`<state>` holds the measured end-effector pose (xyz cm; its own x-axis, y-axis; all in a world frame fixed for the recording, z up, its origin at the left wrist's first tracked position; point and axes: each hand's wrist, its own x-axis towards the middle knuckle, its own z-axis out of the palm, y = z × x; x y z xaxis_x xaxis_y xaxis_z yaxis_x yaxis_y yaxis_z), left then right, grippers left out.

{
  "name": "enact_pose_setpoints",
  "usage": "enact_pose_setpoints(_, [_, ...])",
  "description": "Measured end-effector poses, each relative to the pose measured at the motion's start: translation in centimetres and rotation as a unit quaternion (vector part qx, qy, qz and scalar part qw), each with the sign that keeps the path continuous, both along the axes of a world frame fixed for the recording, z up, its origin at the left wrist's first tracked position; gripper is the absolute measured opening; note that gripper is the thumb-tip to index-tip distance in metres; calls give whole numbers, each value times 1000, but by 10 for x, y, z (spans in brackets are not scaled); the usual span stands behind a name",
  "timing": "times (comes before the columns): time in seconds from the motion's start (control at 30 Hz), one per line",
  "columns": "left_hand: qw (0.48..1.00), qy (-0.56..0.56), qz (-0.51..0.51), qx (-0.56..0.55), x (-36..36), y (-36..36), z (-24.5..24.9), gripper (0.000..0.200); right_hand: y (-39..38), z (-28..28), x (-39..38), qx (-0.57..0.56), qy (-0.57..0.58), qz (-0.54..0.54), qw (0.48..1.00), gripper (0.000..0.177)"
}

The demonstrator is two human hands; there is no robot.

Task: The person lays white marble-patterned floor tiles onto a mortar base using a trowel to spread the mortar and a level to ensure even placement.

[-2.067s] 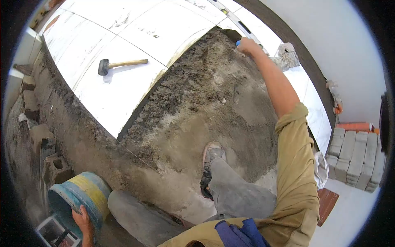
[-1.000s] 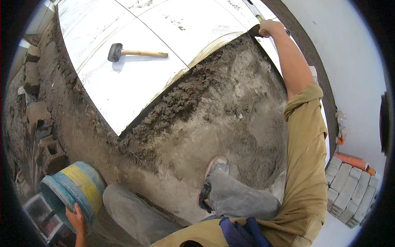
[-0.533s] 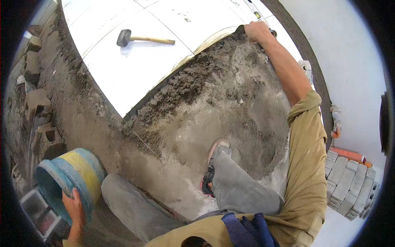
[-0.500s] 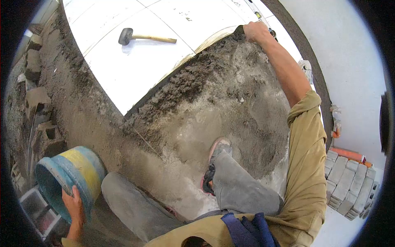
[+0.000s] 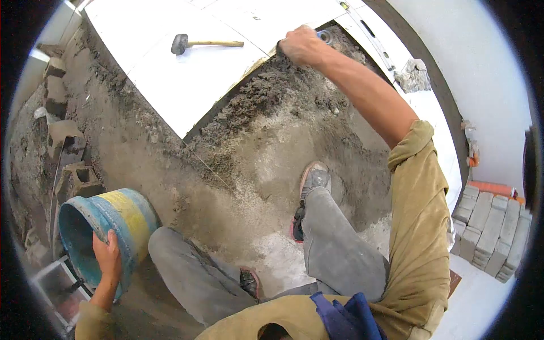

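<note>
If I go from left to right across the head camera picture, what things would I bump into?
bucket gripped by the left hand → mallet → right hand fisted on a tool → rag → stacked pavers

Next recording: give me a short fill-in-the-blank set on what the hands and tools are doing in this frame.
1. The left hand grips the ____ of the blue and yellow bucket.
2. The right hand, clenched, is at the dark mortar along the edge of the white ____.
3. A mallet with a ____ handle lies on that white surface.
Missing words: rim; tiles; wooden.
</note>
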<state>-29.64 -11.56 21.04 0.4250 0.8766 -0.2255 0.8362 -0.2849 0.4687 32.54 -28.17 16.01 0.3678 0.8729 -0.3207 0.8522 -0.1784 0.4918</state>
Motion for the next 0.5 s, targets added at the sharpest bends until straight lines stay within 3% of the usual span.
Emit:
enact_pose_setpoints(0.13, [999,18,-17,43,-7,4,-6,45,-17,10,-42,12,37,-4,999,8])
enact_pose_setpoints(0.2, [999,-3,-30,22,-4,2,-2,45,-37,-3,-41,69,44,51,995,10])
enact_pose_setpoints(0.33, [998,20,-28,55,-4,2,-3,44,-101,18,-70,117,167,-68,977,8])
enact_pose_setpoints(0.4, [997,55,-10,61,4,-4,4,42,-149,24,-72,189,206,-145,949,19])
enact_pose_setpoints(0.43, [996,43,10,78,6,-8,5,42,-174,32,-81,322,214,-102,917,24])
enact_pose_setpoints(0.47, [997,25,-3,67,8,-9,5,42,-191,25,-80,387,202,-108,893,29])
enact_pose_setpoints(0.5, [998,3,-13,64,9,-6,7,42,-196,35,-85,362,218,-194,886,32])
